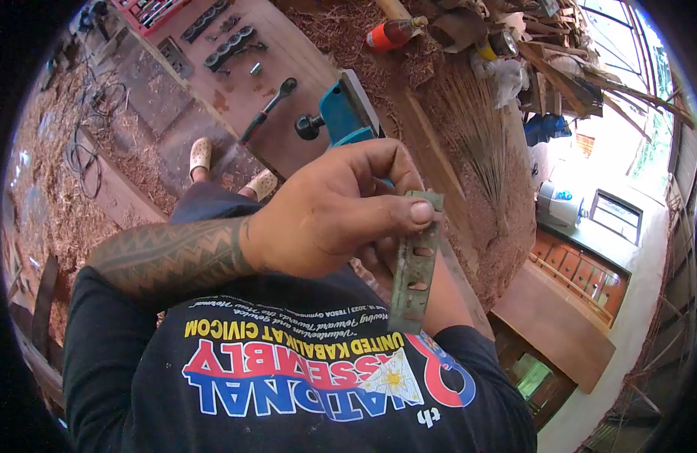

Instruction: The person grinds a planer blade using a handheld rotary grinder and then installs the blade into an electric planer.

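My left hand, at the end of a tattooed forearm, is closed on a flat, slotted metal plate. The thumb presses on its upper end, and the plate hangs down in front of my shirt. It is worn and greyish, with several oblong slots. My right forearm comes up behind the plate; most of my right hand is hidden behind the left, so its fingers cannot be made out. Just beyond my left hand, a teal power planer with a black knob lies on the bench.
On the wooden bench lie a ratchet wrench, a small socket, dark metal parts and a red tool case. A bottle with an orange label and a stick broom are beyond. Wood shavings cover the ground.
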### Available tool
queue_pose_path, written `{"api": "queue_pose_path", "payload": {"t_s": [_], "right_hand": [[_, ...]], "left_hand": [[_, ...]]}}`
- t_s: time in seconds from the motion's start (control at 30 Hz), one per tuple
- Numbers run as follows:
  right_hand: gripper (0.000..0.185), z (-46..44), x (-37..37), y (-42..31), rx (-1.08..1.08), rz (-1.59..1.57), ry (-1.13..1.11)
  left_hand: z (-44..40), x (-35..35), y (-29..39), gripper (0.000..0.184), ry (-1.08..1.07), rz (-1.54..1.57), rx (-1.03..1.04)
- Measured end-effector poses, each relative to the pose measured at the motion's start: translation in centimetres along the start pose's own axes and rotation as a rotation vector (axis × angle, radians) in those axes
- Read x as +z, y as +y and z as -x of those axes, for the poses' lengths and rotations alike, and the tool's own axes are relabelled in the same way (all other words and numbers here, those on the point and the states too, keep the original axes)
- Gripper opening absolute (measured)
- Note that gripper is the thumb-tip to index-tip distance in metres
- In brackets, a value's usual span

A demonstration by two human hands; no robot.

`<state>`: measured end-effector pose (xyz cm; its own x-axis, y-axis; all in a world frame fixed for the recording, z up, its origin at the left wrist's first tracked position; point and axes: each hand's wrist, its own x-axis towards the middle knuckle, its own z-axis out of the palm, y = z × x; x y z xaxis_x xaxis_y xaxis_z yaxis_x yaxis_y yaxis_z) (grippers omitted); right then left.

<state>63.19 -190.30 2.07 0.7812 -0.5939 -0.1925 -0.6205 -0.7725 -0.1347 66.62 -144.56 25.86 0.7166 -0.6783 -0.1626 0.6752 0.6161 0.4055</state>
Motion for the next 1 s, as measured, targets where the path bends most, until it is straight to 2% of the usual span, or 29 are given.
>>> {"api": "queue_pose_path", "payload": {"t_s": [0.17, 0.3, 0.5, 0.6, 0.67, 0.8, 1.0], "right_hand": [[0.078, 1.2, -2.1, -1.7, 0.061, 0.055, -0.078], [0.077, 1.5, -2.0, -2.0, 0.079, 0.053, -0.066], [0.074, 1.7, -2.6, -2.7, 0.110, 0.055, -0.110], [0.084, 1.2, -1.9, -1.8, 0.062, 0.092, -0.073], [0.083, 0.8, -1.3, -1.1, 0.063, 0.096, -0.045], [0.079, 1.9, -3.3, -3.3, 0.070, 0.034, -0.101], [0.082, 1.5, -2.0, -2.2, 0.030, -0.022, -0.016]], "left_hand": [[1.0, 0.3, -0.9, 0.038, -0.071, -0.193, -0.162], [2.0, 0.9, -3.1, 0.050, -0.085, -0.145, -0.111], [2.9, 1.0, -2.9, 0.054, -0.127, -0.221, -0.027], [3.6, 1.3, -2.9, 0.066, -0.098, -0.311, -0.084], [4.0, 1.7, -2.5, 0.075, -0.103, -0.392, -0.130], [3.8, 1.7, -2.9, 0.089, -0.180, -0.291, -0.121], [3.4, 1.4, -3.0, 0.097, -0.251, -0.182, -0.065]]}}
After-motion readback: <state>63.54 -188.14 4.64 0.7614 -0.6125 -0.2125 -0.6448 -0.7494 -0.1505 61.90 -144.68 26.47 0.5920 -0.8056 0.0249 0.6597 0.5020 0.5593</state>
